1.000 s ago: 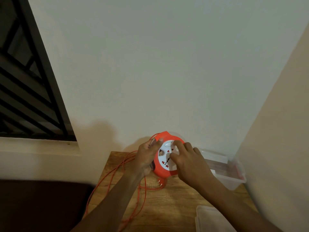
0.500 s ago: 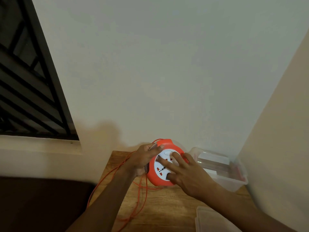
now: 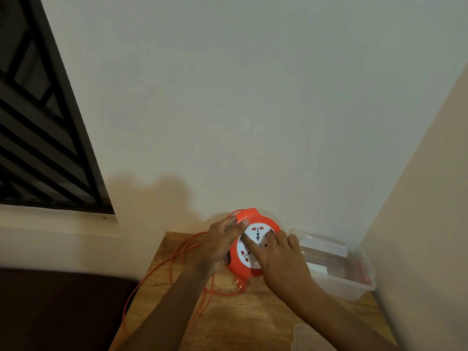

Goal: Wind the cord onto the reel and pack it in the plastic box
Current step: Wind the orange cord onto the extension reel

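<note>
1. On wooden tabletop (image 3: 253,317), approx. centre: round orange plastic cord reel w/ white socket face (image 3: 249,245) is held tilted up on edge.
2. Reel's left rim is gripped by left hand (image 3: 219,245), thumb laid over top edge.
3. Socket face is pressed by right hand (image 3: 281,264), fingers fairly straight, spread flat on it; nothing clasped.
4. Thin orange cord (image 3: 174,262) is seen mostly unwound, looped over table's left edge; plug end (image 3: 240,287) lies below reel.
5. Clear rectangular plastic box (image 3: 336,272) is seen right of reel, by wall; clear lid (image 3: 301,338) at near edge.
</note>
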Action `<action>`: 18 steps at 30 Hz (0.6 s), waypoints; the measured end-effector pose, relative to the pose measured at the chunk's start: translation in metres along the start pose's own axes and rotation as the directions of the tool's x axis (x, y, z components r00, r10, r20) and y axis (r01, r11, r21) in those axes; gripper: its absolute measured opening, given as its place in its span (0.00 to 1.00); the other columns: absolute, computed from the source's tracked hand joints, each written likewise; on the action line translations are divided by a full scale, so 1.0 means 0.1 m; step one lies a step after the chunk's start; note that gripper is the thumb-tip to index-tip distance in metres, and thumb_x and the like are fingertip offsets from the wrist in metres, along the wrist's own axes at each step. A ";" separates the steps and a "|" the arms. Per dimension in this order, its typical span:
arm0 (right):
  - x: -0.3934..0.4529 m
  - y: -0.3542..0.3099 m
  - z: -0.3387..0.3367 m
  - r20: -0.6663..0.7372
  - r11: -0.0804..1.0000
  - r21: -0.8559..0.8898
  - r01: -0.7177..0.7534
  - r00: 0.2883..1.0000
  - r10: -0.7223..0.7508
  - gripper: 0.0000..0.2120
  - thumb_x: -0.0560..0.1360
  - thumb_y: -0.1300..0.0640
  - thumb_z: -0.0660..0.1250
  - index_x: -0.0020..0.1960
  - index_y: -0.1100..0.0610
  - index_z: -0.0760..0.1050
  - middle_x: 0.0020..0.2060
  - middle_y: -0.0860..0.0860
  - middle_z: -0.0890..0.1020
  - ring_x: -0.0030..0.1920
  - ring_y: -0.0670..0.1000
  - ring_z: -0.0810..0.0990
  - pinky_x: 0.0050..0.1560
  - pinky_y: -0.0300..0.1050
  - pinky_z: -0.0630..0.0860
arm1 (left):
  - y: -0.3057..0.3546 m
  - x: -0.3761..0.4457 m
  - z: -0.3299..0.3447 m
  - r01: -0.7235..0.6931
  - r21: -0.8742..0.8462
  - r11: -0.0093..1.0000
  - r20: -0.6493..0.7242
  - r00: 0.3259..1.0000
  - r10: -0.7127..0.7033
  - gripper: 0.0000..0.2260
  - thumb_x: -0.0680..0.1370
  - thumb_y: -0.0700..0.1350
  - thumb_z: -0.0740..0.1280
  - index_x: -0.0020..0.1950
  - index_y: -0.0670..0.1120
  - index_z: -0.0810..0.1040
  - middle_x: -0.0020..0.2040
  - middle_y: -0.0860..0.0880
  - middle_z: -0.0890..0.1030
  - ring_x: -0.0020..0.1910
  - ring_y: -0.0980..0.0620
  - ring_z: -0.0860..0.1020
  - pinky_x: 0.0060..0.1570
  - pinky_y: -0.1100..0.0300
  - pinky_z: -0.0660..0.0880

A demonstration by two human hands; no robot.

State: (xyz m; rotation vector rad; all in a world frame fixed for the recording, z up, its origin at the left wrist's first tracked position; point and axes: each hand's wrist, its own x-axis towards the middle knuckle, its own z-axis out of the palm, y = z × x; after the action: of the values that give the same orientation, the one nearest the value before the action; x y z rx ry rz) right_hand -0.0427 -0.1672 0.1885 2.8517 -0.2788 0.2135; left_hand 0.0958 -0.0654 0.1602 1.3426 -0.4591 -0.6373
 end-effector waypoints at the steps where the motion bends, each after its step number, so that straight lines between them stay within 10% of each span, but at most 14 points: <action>1: 0.00 -0.01 0.05 0.056 0.994 0.090 -0.054 0.997 0.049 0.36 0.77 0.47 0.66 0.78 0.42 0.50 0.67 0.62 0.72 0.67 0.63 0.70 0.65 0.60 0.67 | -0.03 0.01 0.03 -0.006 -0.006 1.000 -0.013 1.000 0.006 0.33 0.68 0.66 0.78 0.68 0.51 0.80 0.62 0.47 0.86 0.57 0.42 0.86 0.57 0.38 0.83; 6: -0.01 -0.02 0.18 0.115 0.637 0.692 -0.341 0.922 0.369 0.30 0.78 0.57 0.63 0.77 0.45 0.58 0.68 0.52 0.75 0.58 0.52 0.79 0.58 0.51 0.79 | -0.15 0.06 0.17 -0.093 0.015 0.996 -0.033 0.995 0.093 0.13 0.73 0.60 0.77 0.56 0.60 0.87 0.55 0.55 0.89 0.55 0.51 0.87 0.51 0.54 0.85; 11: -0.07 0.01 0.16 0.454 -0.286 0.888 -0.360 0.780 0.430 0.30 0.74 0.68 0.64 0.70 0.44 0.71 0.62 0.51 0.79 0.43 0.47 0.77 0.28 0.34 0.73 | -0.15 0.08 0.23 -0.056 -0.044 0.997 -0.105 0.993 0.051 0.17 0.73 0.58 0.77 0.59 0.52 0.86 0.63 0.46 0.86 0.62 0.44 0.84 0.60 0.39 0.82; 13: -0.09 -0.02 0.14 0.525 -0.468 0.822 -0.324 0.750 0.402 0.32 0.72 0.68 0.66 0.69 0.41 0.72 0.57 0.52 0.81 0.35 0.47 0.75 0.26 0.39 0.69 | -0.11 0.11 0.22 -0.031 -0.051 0.998 -0.107 0.994 0.026 0.18 0.75 0.55 0.76 0.59 0.45 0.85 0.62 0.40 0.85 0.57 0.38 0.85 0.57 0.33 0.81; 16: -0.11 -0.04 0.10 0.504 -0.417 0.844 -0.338 0.768 0.396 0.30 0.74 0.64 0.68 0.69 0.40 0.70 0.56 0.48 0.82 0.36 0.44 0.77 0.27 0.37 0.71 | -0.04 0.13 0.19 -0.014 -0.056 0.998 -0.102 0.995 0.009 0.18 0.78 0.50 0.75 0.54 0.34 0.82 0.55 0.34 0.86 0.52 0.34 0.86 0.54 0.33 0.82; 18: -0.15 -0.01 0.07 0.353 -0.083 0.933 -0.351 0.845 0.401 0.27 0.74 0.59 0.70 0.69 0.40 0.69 0.54 0.42 0.80 0.44 0.43 0.80 0.32 0.30 0.73 | 0.01 0.11 0.16 0.016 -0.079 0.997 -0.086 0.996 -0.023 0.18 0.78 0.49 0.74 0.55 0.33 0.81 0.55 0.32 0.86 0.50 0.35 0.87 0.50 0.39 0.84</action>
State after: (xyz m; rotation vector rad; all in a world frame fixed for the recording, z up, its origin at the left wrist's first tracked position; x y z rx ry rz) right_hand -0.0558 -0.1655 0.1789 4.0255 -1.5763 0.9412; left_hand 0.0940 -0.0842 0.1631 1.2966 -0.3473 -0.6044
